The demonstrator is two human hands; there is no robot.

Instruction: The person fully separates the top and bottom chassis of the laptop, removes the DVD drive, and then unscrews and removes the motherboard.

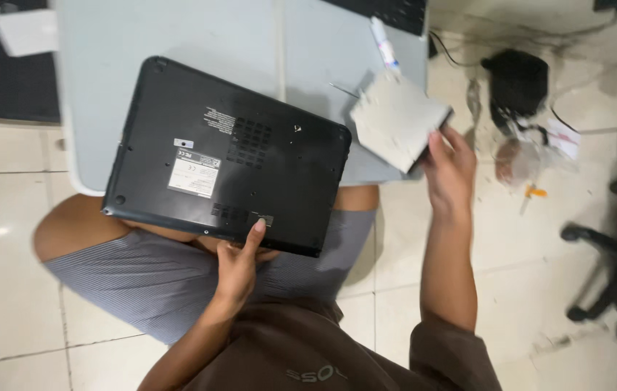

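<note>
A black laptop [228,156] lies upside down, partly on a pale grey table [178,36] and partly over my lap. My left hand [239,264] touches its near edge, thumb on a small latch. My right hand [449,170] holds a flat grey optical drive [397,119] by one corner, lifted just off the laptop's right side above the table edge.
A white tube [384,45] and a thin metal tool [343,90] lie on the table by a keyboard [395,13]. On the tiled floor at right are a black pouch [517,80], plastic bags [529,156] and an office chair base [616,246].
</note>
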